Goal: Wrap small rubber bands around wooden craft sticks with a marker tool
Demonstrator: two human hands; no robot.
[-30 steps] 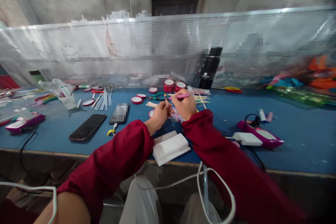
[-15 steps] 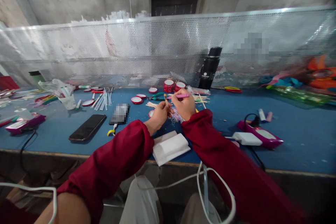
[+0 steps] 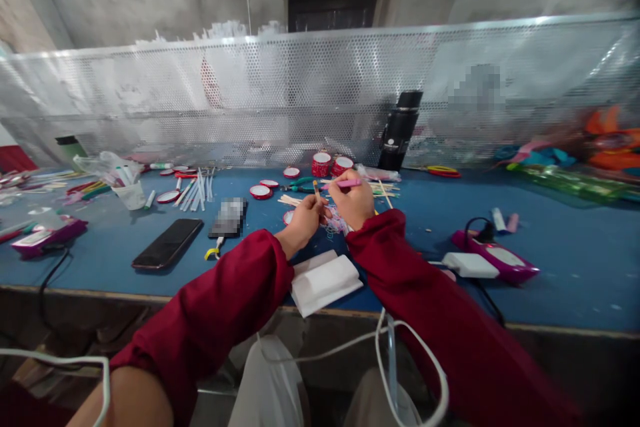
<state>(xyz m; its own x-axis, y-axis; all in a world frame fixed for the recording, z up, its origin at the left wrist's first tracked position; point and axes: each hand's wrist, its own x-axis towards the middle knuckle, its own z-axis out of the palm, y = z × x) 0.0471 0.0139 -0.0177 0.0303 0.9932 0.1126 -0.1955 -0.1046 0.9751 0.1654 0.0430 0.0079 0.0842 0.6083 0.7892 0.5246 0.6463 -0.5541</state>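
Observation:
My left hand (image 3: 306, 217) pinches a thin wooden stick (image 3: 317, 191) upright; its top end looks orange-brown. Close on the right, my right hand (image 3: 354, 201) grips a pink pen (image 3: 349, 183) like a writing tool, its tip pointing left toward the stick. Whether the tip touches the stick I cannot tell. Beneath the hands lies a tangle of pastel strings (image 3: 335, 219), partly covered. Loose wooden sticks (image 3: 289, 200) and teal-handled pliers (image 3: 301, 183) are just behind. Small red drums (image 3: 321, 164) with white tops stand farther back. Folded white paper (image 3: 327, 284) lies before my wrists.
To the left are a black phone (image 3: 167, 244), a smaller device (image 3: 228, 216) on a cable, white sticks (image 3: 200, 189) and a cup of pens (image 3: 129, 193). A black thermos (image 3: 400, 131) leans by the perforated divider (image 3: 260, 100). A purple power strip (image 3: 510, 261) lies right.
Both hands stay nearly in place, still holding the stick and the pen. The right hand and pen have shifted very slightly to the right.

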